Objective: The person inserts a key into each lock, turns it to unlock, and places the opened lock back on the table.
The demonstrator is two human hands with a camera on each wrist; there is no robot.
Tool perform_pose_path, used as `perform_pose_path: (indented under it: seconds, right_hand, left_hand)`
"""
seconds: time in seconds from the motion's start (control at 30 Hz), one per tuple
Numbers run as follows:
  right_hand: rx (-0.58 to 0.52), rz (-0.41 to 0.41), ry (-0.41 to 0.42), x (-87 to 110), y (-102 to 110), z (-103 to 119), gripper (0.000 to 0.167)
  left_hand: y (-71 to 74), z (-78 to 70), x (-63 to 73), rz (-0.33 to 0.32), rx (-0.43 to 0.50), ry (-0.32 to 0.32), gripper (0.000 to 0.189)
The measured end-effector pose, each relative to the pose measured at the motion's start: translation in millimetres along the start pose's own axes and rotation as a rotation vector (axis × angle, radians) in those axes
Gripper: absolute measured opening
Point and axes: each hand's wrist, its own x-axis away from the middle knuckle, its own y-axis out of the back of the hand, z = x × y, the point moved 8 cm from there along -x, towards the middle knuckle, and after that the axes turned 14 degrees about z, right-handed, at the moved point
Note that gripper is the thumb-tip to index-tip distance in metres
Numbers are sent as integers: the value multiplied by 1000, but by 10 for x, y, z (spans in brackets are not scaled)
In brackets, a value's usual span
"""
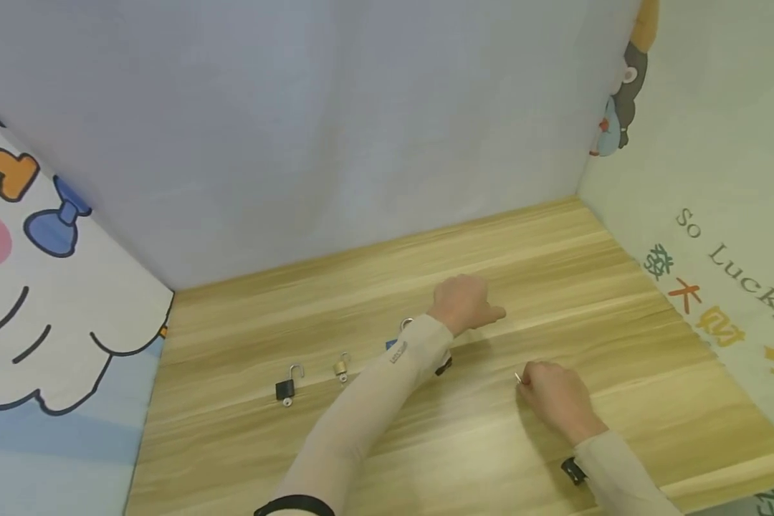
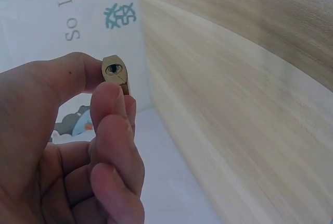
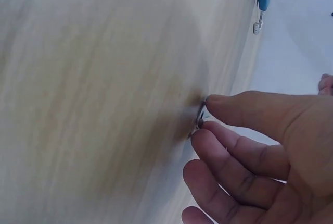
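Note:
My left hand (image 1: 462,304) is above the far part of the table, pinching a small brass padlock (image 2: 115,70) between thumb and fingers. Its keyhole end faces the left wrist camera; the fingers hide the rest of it. Lower and to the right, my right hand (image 1: 557,398) pinches a small metal key (image 1: 518,378) close over the wood, its tip sticking out to the left. In the right wrist view, thumb and index finger cover part of the key (image 3: 200,115).
On the wooden table (image 1: 619,287) lie an open black padlock (image 1: 285,390) and an open brass padlock (image 1: 340,367), each with a key inserted. A blue padlock (image 1: 390,345) is partly covered by my left sleeve. Printed panels and a plain back wall (image 1: 361,143) enclose the table.

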Motion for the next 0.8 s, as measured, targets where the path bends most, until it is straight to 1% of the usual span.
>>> perform_pose_path:
  seconds: [0.13, 0.23, 0.4, 0.47, 0.63, 0.8]
  right_hand:
    - [-28, 15, -30, -5, -13, -51, 10]
    - [-63, 70, -48, -22, -38, -58, 10]
    - [-109, 160, -61, -61, -75, -42, 12]
    - [-130, 170, -61, -76, -79, -52, 12]
    - [-181, 163, -53, -67, -85, -70, 11]
    - [-195, 151, -33, -73, -93, -75, 11]
  left_hand:
    - [28, -15, 112, 32, 26, -17, 60]
    - [42, 1, 185, 50, 34, -21, 58]
    - [14, 72, 265, 85, 41, 6, 55]
    - [9, 90, 273, 91, 42, 14, 54]
    - [-4, 110, 293, 96, 49, 4, 52]
    - [-30, 141, 305, 101, 52, 7, 52]
